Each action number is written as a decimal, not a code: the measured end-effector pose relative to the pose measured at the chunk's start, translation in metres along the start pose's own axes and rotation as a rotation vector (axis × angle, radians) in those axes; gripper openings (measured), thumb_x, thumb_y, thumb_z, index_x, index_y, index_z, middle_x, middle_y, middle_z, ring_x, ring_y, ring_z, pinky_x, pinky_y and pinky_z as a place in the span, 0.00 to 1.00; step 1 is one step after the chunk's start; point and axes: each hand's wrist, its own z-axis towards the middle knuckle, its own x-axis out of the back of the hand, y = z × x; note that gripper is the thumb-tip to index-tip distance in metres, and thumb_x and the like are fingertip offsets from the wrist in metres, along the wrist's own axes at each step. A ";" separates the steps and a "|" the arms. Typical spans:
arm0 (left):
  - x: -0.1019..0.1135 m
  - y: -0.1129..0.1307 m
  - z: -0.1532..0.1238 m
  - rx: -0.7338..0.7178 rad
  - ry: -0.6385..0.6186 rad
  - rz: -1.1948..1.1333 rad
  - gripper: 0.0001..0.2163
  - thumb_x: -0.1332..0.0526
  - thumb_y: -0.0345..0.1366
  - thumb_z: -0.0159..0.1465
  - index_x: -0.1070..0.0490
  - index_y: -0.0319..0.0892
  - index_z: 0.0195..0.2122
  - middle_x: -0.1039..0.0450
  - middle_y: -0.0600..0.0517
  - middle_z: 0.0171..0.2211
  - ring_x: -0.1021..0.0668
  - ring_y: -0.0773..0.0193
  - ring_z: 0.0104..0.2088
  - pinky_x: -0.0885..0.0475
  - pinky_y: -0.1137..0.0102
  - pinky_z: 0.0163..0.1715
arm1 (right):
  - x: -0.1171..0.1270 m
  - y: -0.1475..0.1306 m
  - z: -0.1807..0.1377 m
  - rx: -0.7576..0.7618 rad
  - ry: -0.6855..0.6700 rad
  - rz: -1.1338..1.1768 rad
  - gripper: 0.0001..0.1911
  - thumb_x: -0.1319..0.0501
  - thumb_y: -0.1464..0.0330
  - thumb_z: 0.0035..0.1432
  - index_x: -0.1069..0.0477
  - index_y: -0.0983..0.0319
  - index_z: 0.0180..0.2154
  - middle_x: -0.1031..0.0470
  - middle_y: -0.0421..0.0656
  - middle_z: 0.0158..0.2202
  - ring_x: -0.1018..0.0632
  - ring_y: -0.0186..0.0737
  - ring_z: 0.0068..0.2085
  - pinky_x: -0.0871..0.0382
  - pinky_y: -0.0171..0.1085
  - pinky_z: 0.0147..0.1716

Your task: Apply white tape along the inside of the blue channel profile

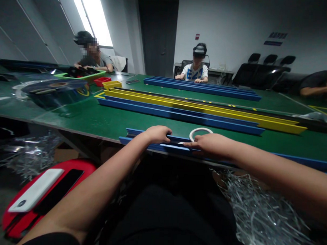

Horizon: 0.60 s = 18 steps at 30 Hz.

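Note:
A long blue channel rail (141, 137) lies along the near edge of the green table (104, 120). My left hand (158, 133) is curled over the rail, gripping it. My right hand (212, 145) rests on the same rail just to the right, fingers pointing left and pressing on something pale and thin that I cannot make out. A white tape roll (200, 130) lies flat on the table, touching the back of my right hand.
More long blue (180, 114) and yellow (201, 109) rails lie across the table. Coloured bins (103, 81) stand at far left. Two people sit at the far side, another arm at right. A red stool with a white device (34, 195) is at lower left; shredded strips (257, 211) cover the floor.

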 end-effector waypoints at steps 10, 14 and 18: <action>-0.001 -0.001 -0.001 0.000 0.023 -0.014 0.18 0.39 0.44 0.55 0.24 0.50 0.47 0.20 0.50 0.41 0.22 0.58 0.39 0.36 0.71 0.29 | 0.031 0.016 -0.051 0.044 -0.020 0.120 0.24 0.47 0.57 0.67 0.30 0.57 0.59 0.25 0.47 0.40 0.27 0.35 0.30 0.38 0.35 0.29; -0.001 -0.001 -0.001 0.001 0.032 -0.012 0.18 0.39 0.46 0.56 0.24 0.50 0.47 0.21 0.50 0.42 0.22 0.57 0.39 0.37 0.70 0.28 | 0.014 0.009 -0.048 -0.002 -0.032 0.038 0.22 0.46 0.55 0.65 0.26 0.57 0.55 0.24 0.47 0.37 0.27 0.38 0.30 0.38 0.36 0.31; -0.002 -0.001 -0.001 0.006 0.040 -0.009 0.19 0.39 0.47 0.56 0.24 0.50 0.48 0.21 0.50 0.43 0.21 0.57 0.40 0.36 0.70 0.29 | -0.004 0.006 -0.038 -0.081 -0.024 -0.062 0.23 0.46 0.52 0.63 0.23 0.57 0.49 0.23 0.47 0.32 0.27 0.40 0.29 0.39 0.37 0.30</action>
